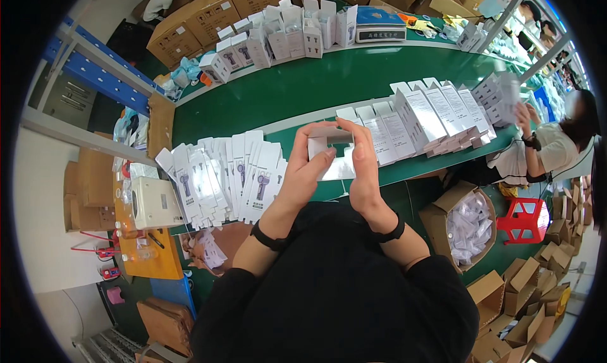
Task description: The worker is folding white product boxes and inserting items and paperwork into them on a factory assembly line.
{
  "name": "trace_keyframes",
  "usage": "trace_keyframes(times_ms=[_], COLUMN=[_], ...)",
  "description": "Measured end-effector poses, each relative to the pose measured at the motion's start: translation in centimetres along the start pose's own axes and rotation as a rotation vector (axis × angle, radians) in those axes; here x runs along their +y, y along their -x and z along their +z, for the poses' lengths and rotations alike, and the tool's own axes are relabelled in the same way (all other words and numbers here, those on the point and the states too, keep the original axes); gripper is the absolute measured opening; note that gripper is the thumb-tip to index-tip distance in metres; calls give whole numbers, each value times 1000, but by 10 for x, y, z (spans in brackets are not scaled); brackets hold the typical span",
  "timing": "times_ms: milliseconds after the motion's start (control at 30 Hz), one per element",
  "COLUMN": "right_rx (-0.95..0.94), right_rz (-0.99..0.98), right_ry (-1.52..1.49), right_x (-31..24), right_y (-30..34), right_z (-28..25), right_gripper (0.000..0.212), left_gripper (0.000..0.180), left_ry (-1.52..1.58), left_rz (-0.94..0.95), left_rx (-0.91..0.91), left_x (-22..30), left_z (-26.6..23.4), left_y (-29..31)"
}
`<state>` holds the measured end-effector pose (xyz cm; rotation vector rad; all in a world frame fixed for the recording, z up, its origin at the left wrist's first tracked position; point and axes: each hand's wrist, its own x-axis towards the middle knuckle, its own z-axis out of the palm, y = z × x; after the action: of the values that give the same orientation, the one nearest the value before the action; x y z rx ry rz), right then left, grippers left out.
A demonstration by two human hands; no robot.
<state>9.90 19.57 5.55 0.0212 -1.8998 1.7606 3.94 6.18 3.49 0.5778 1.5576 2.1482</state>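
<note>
Between my hands, in front of my chest, is a small white carton [342, 168] with an end facing me that looks unfolded. My left hand [305, 164] is closed around its left side, the thumb lying across the near face. Along the right side and far edge, my right hand [364, 164] grips it with bent fingers. To the left lies a fanned pile of flat white printed cartons [237, 173]. Just right of my hands, rows of formed white boxes [420, 120] stand close together with top flaps up. The carton's far side is hidden by my fingers.
A green belt [284, 94] runs beyond the table. More white boxes [278, 41] and a blue-topped device [380, 28] line its far side. At right a co-worker [544, 142] handles a box. A carton of clear bags [468, 227] and a red stool [523, 220] stand below.
</note>
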Motion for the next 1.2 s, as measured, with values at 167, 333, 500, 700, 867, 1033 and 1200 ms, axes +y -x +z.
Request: trace_keyframes(times_ms=[167, 333, 500, 700, 867, 1033, 1200], right_rx=[-28, -34, -16, -33, -33, -210, 53], right_rz=[48, 53, 191, 187, 200, -69, -142], right_ry=[94, 8, 98, 241, 0, 510, 992], right_x=[17, 25, 27, 35, 19, 36, 146], right_y=[-1, -1, -5, -4, 1, 17, 22], right_z=[-7, -15, -11, -12, -20, -32, -117], right_gripper=[44, 42, 46, 46, 48, 58, 47], left_gripper=[44, 29, 18, 33, 67, 78, 80], left_ry=[-127, -56, -72, -70, -355, -1111, -1525], left_rz=[248, 164, -41, -62, 208, 356, -42], left_rx=[-86, -153, -74, -93, -75, -55, -188], left_x=[-15, -23, -19, -39, -33, -43, -124], left_z=[-6, -7, -2, -8, -25, -62, -177], left_y=[-4, -1, -4, -8, 7, 23, 71])
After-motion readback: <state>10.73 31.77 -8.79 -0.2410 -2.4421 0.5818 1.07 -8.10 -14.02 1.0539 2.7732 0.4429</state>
